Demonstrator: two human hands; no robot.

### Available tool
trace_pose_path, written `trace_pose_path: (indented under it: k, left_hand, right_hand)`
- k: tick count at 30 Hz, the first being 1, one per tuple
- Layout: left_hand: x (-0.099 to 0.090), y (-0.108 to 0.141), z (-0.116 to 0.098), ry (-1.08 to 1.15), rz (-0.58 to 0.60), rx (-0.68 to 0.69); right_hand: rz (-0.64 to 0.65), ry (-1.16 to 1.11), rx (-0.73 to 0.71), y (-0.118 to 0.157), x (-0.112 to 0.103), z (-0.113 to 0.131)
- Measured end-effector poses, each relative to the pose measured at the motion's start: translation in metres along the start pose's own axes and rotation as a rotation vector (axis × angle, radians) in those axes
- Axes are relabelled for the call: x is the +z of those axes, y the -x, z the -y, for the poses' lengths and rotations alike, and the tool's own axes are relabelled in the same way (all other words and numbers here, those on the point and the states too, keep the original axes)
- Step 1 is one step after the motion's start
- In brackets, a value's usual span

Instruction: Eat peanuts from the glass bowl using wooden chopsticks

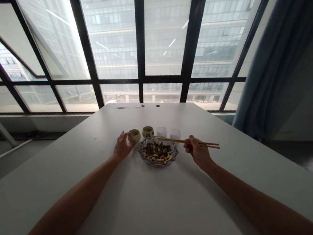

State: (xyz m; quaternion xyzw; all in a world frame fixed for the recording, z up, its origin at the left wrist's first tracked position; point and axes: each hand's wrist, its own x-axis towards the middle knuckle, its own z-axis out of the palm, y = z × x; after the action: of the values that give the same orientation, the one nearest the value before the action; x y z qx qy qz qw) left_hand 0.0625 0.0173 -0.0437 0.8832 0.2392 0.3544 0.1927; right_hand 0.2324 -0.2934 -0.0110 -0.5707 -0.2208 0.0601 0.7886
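Note:
My left hand (123, 146) is closed around the near left side of a small pale green teacup (134, 136), which stands on the white table (153, 205). In my right hand (198, 152) is a pair of wooden chopsticks (208, 144), their tips pointing left over the far rim of a scalloped clear glass bowl (173, 159). Peanuts and darker pieces, perhaps seeds or nuts, fill the bowl (158, 152). Beside the first cup stands a second teacup (148, 132) with a dark character on it. Two small clear cups (161, 132) follow to its right, the farther one partly behind the chopsticks.
Sheets of paper (124, 105) lie at the far end of the table, near two dark round spots (157, 105). Tall framed windows (162, 33) rise beyond. A blue curtain (271, 56) hangs at the right, and a white metal frame (1, 127) stands at the left.

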Motion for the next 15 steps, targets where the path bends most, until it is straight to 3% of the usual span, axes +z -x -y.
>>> trace_pose_path:
  k: [10,13,15]
  left_hand:
    - [-0.004,0.003,-0.008,0.055,0.025,0.014]
    - [-0.005,0.003,-0.012,0.047,0.022,-0.012]
    - [-0.005,0.003,-0.014,0.043,0.014,-0.033]
  right_hand:
    - [-0.011,0.067,-0.024,0.002,0.002,0.006]
    - [0.062,0.282,-0.186,0.013,0.002,0.018]
    - [0.214,0.522,-0.402,0.024,0.003,0.029]
